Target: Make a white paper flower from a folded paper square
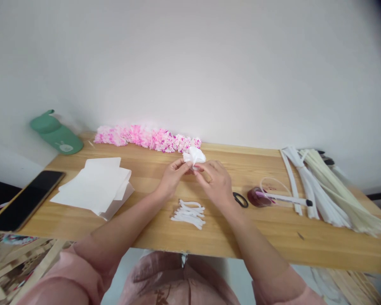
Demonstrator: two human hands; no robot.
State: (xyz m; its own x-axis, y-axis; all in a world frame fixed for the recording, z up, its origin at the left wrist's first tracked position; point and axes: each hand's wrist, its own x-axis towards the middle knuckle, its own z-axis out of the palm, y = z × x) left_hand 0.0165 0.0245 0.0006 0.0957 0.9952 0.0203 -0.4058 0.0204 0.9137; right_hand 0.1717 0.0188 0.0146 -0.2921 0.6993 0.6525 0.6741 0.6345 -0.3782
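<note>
A gathered white paper flower [195, 155] is pinched at its base between my two hands, above the middle of the wooden table. My left hand [175, 174] has its thumb and fingers closed on the flower's lower left side. From the right, my right hand [216, 181] pinches the same base with thumb and forefinger. Exactly what the fingertips press is partly hidden. Below the hands lies a small pile of short white strips [189, 214]. Behind the flower, a row of pink and white ruffled paper flowers [146, 137] runs along the wall.
White paper sheets [92, 184] and a phone [27, 199] lie at left, near a green bottle [57, 133]. At right are black scissors handles [240, 200], a dark red jar [257, 197] with a pen-like tube [285, 198] across it, and bundled white strips [317, 190].
</note>
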